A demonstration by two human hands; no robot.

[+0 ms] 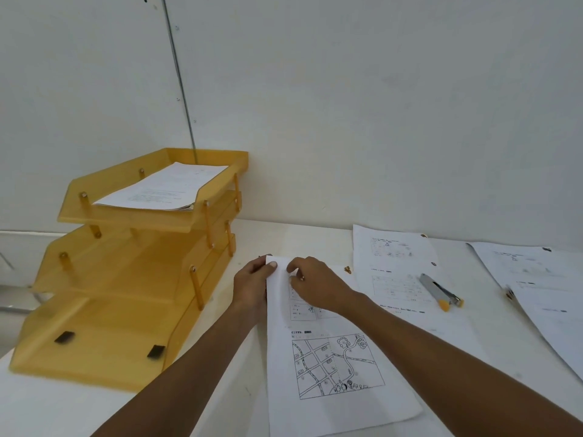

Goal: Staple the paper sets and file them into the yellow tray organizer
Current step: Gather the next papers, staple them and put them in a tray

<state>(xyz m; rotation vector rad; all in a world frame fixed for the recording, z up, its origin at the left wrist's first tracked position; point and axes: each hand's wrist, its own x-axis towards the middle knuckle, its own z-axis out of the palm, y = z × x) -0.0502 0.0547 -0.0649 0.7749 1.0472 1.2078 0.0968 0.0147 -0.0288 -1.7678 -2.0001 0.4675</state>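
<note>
A paper set [318, 373] printed with a street map lies on the white table [220, 414], just right of the yellow tray organizer [104, 370]. The left hand [252, 279] pinches its top left corner, thumb on top. The right hand [310, 283] pinches the top edge beside it, fingertips curled. The stapler [440, 291] lies apart on another sheet to the right — reaching for it means loosening one grip, so the pages could slip askew and be stapled crooked.
</note>
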